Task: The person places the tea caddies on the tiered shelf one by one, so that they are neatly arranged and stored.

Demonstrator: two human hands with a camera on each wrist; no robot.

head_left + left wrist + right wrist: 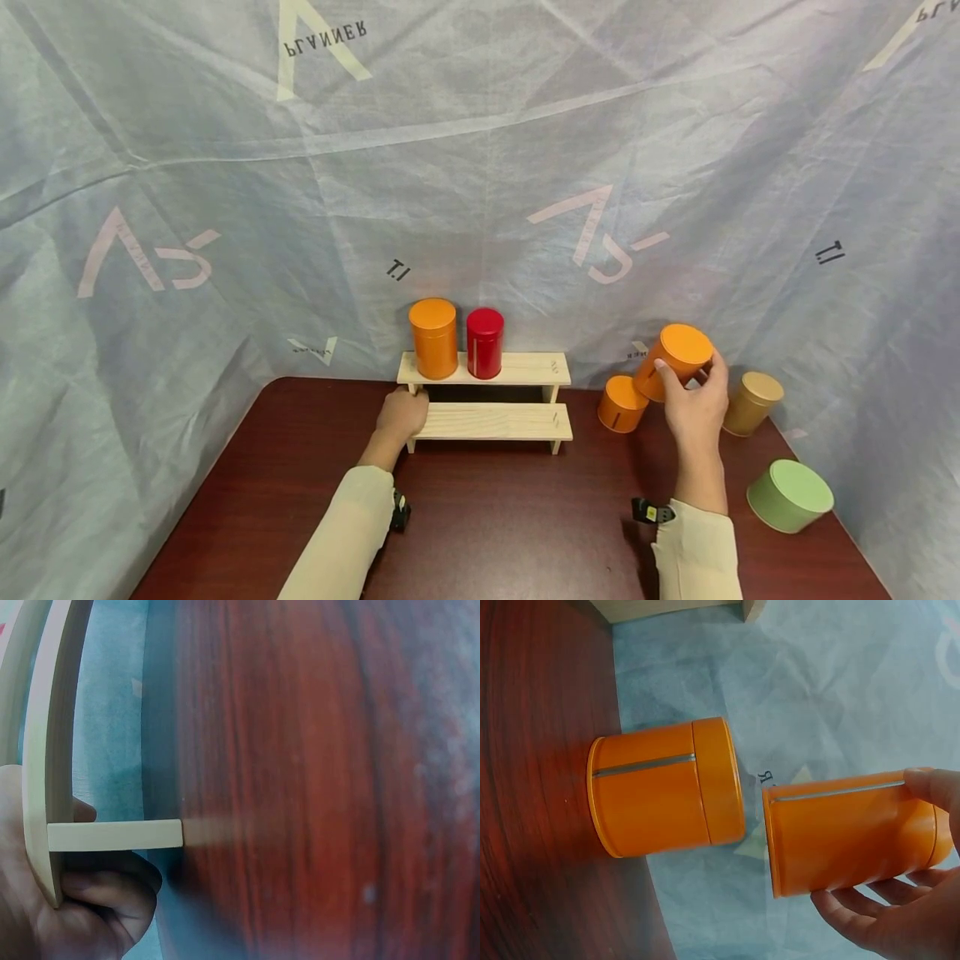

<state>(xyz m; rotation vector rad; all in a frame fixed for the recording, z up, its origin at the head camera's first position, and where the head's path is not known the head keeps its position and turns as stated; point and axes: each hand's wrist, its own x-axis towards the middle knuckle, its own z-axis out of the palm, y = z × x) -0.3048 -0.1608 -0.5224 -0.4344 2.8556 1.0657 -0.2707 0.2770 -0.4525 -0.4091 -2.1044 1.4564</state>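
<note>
My right hand (697,404) grips a tall orange tin (681,354) and holds it tilted above the table. Thumb and fingers wrap its sides near the lid in the right wrist view. Just left of it a shorter orange tin (622,406) stands on the table. With curled fingers, my left hand (403,412) holds the left end of a two-step wooden rack (491,422); the left wrist view shows the fingers about its board and leg. On the rack's upper step stand a large orange tin (433,342) and a red tin (485,343).
A gold tin (753,404) stands right of my right hand, near the back edge. Closer to me sits a low green tin (791,496) by the table's right edge. Grey printed sheeting (480,167) hangs behind and beside the dark red table (495,525).
</note>
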